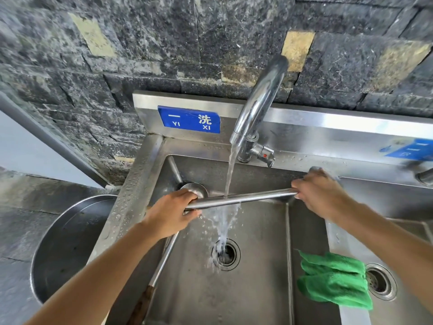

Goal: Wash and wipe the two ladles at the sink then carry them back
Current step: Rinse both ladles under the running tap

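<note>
One steel ladle's long handle [243, 198] lies level across the left sink basin [257, 289], right under the running water [230, 170]. My left hand [173, 213] grips its left end and my right hand [321, 193] grips its right end; its bowl is hidden. The second ladle [164, 256] rests in the basin with nobody holding it. Its shaft runs under my left wrist, its wooden grip is near the front edge and its bowl [195, 187] leans at the back wall. A folded green cloth [335, 280] hangs over the divider between the basins.
The faucet [257, 102] arches over the basin from the back ledge, and water falls onto the drain [226, 254]. A large round steel basin [70, 242] sits left of the sink. The right basin has its own drain [379, 281]. A dark stone wall stands behind.
</note>
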`<state>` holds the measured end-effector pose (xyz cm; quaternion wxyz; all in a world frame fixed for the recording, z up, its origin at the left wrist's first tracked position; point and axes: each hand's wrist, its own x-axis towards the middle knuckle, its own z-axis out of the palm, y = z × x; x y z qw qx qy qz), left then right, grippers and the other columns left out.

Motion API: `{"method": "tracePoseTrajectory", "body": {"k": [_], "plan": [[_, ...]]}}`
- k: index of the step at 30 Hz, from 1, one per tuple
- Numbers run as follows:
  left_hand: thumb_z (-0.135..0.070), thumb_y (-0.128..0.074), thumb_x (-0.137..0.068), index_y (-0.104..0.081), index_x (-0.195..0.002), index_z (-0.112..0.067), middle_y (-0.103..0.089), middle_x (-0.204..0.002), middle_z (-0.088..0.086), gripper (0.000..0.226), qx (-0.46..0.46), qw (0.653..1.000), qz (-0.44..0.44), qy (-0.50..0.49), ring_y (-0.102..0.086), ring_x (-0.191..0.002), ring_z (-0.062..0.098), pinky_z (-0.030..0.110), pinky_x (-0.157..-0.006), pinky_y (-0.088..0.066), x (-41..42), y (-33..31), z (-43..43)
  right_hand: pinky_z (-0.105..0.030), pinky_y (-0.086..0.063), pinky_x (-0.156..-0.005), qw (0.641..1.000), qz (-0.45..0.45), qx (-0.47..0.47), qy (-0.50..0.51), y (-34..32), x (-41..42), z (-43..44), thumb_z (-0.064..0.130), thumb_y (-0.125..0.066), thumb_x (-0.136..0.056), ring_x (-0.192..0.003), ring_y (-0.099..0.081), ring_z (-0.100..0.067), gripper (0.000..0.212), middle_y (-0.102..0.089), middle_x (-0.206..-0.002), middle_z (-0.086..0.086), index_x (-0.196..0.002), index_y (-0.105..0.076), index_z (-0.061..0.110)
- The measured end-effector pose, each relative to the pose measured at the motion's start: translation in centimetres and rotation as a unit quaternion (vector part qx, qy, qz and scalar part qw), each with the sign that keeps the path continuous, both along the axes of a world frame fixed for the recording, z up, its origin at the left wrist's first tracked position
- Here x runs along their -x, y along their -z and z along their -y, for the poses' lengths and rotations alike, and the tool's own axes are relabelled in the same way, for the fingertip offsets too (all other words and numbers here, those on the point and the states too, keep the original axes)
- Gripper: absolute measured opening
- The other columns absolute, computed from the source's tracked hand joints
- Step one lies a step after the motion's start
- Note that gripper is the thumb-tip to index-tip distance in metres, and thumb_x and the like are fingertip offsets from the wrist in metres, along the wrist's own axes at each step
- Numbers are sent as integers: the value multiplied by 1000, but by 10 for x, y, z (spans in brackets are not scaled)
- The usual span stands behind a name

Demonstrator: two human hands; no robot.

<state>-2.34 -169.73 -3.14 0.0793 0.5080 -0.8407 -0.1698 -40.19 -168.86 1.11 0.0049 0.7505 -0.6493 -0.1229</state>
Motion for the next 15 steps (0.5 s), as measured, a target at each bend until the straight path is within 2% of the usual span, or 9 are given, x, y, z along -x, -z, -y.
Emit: {"method": "tracePoseTrajectory", "body": {"k": [3,6,8,10,12,14,15], "plan": [[-46,-62,-89,-63,-111,-22,-62,-98,-6,33,1,1000,17,-6,-65,-83,18,33,-71,-52,-22,-5,-3,-41,-54,-76,999,35,-33,-24,15,-33,6,28,-64,-86,-89,-57,-25,3,-58,-70,5,-88,-62,27],[-47,-62,-89,-63,-110,-24,-61,-95,-8,32,1,1000,20,1,-65,-79,16,35,-70,-55,-37,-9,-6,-48,-57,-74,996,81,-36,-24,35,-60,14,27,-72,-83,-85,-58,-24,13,-53,-68,6,-87,-60,27],[-45,-63,-88,-64,-106,-25,-59,-92,-10,27,2,1000,19,8,-65,-77,16,35,-68,-55,-41,-12,-10,-47,-55,-84,992,110,-46,-47,37,-82,14,27,-72,-87,-84,-61,-23,7,-58,-69,5,-87,-65,25],[-42,-64,-89,-64,-105,-25,-57,-90,-11,24,-6,1000,25,3,-64,-78,16,33,-67,-54,-43,-14,-15,-44,-49,-102,987,131,-41,-85,43,-103,13,20,-72,-89,-84,-65,-19,5,-60,-71,7,-89,-69,24],[-43,-61,-91,-64,-104,-27,-53,-86,-14,21,-18,999,40,-8,-62,-77,15,32,-67,-51,-42,-15,-19,-41,-37,-117,982,156,-36,-102,56,-119,12,19,-72,-90,-91,-67,-14,12,-67,-83,8,-101,-72,22],[-45,-56,-93,-62,-104,-27,-51,-85,-14,22,-27,998,60,-14,-62,-77,14,31,-66,-50,-41,-15,-27,-41,-36,-118,977,175,-44,-111,69,-130,8,19,-72,-91,-96,-67,-14,21,-72,-94,4,-112,-72,22],[-46,-54,-94,-61,-104,-27,-52,-86,-12,22,-33,997,72,-16,-63,-79,15,31,-66,-49,-40,-14,-31,-41,-39,-116,974,186,-44,-122,73,-137,5,17,-73,-91,-95,-68,-15,20,-73,-94,3,-111,-72,20]]}}
